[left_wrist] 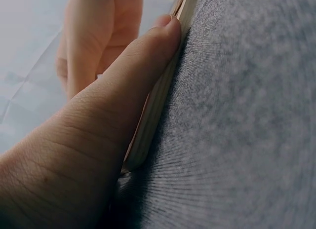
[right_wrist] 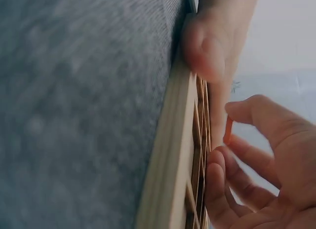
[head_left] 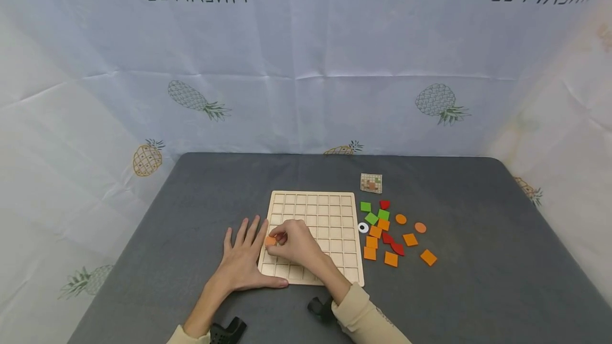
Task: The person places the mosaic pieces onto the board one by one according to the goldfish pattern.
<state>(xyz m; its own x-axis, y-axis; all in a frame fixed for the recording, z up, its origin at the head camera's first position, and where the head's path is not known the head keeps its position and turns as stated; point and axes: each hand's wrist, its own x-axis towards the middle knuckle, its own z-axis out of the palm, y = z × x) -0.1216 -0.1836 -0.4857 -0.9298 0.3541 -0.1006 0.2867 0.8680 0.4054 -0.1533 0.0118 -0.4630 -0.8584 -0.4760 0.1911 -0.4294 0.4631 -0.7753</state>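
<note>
A pale wooden grid board [head_left: 336, 222] lies on the dark table. Over its left side, my right hand [head_left: 298, 243] pinches a small flat orange piece [head_left: 270, 240] between thumb and finger. The right wrist view shows that orange piece [right_wrist: 228, 130] edge-on, held just above the grid, its outline partly covered by fingertips. My left hand [head_left: 245, 264] lies with fingers spread along the board's left edge. Its thumb [left_wrist: 148, 51] rests against the board's near edge in the left wrist view.
Right of the board lie loose pieces: several orange squares [head_left: 391, 259], green squares [head_left: 365, 206], red pieces [head_left: 397, 249], orange discs [head_left: 400, 219] and a white ring-like piece [head_left: 363, 228]. A small patterned card [head_left: 371, 183] sits behind them. A pineapple-print cloth [head_left: 296, 110] hangs behind the table.
</note>
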